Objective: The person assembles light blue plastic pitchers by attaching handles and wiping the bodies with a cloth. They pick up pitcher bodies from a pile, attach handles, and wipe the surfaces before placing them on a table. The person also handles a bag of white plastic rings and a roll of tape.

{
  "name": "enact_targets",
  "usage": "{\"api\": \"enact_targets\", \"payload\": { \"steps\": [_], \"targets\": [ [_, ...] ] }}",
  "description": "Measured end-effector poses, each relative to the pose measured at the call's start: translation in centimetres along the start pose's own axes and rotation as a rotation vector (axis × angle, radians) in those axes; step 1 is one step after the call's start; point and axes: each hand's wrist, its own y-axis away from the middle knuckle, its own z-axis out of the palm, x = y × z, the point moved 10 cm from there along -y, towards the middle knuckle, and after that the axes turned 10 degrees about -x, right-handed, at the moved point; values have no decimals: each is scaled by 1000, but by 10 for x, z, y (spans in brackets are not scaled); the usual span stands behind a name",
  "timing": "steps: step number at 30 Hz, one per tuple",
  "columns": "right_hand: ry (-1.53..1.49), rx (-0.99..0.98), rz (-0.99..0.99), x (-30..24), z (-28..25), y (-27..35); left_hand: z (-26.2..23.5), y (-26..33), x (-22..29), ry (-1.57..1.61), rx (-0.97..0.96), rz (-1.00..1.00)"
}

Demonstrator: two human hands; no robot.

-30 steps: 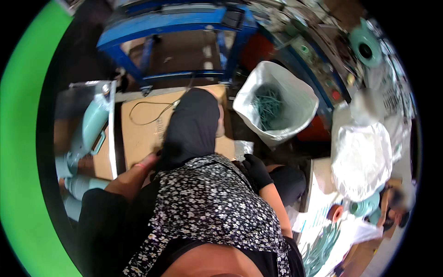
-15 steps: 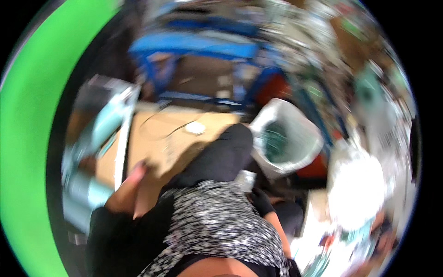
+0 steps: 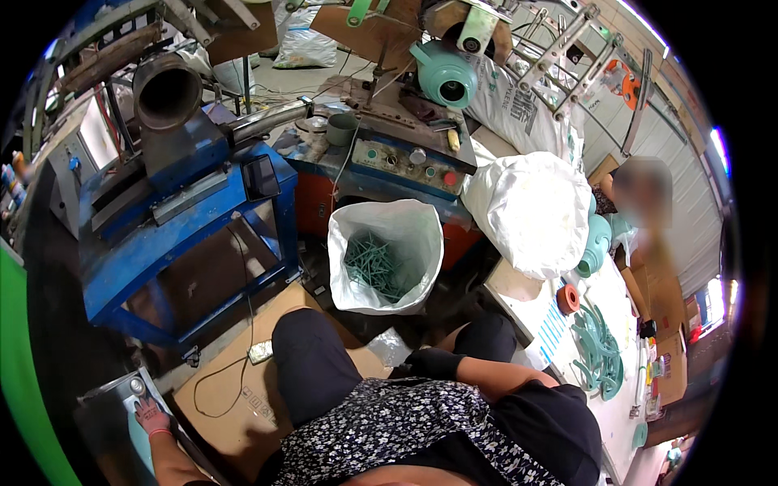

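Observation:
My left hand (image 3: 151, 415), a red band at its wrist, reaches down at the lower left with its fingers spread. The fingers lie at a teal plastic piece (image 3: 139, 437) with a pale round part, inside a container with a metal-looking rim (image 3: 154, 387). My right hand (image 3: 421, 362) wears a black glove and rests near my lap between the knees. Its fingers are too dark to make out. Beside it is a crumpled clear plastic bag (image 3: 389, 347). A white sack (image 3: 386, 301) holding thin green plastic strips (image 3: 374, 263) stands in front of my knees.
A blue metal stand (image 3: 121, 283) is at the left, beside a control box (image 3: 405, 166) with knobs. Cardboard (image 3: 219, 389) with a cable covers the floor. At the right, a white table (image 3: 559, 348) carries teal strips (image 3: 600, 348) and a full white bag (image 3: 531, 215). Another person (image 3: 640, 190) sits beyond.
My view has swung and become sharper. My left hand, earlier over the cardboard's edge, is now down in the container at the teal piece. The right hand stays near my lap.

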Motion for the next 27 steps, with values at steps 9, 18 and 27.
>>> {"api": "enact_targets", "payload": {
  "steps": [9, 18, 27],
  "targets": [
    [82, -44, 21, -10, -29, 7, 79, -44, -22, -370, -422, 31],
    [-56, -81, 11, 32, -2, -55, 50, -24, -37, -377, -253, 289],
    [-123, 446, -397, -110, -129, 48, -377, 364, 120, 458, 943, 652]
  ]
}}
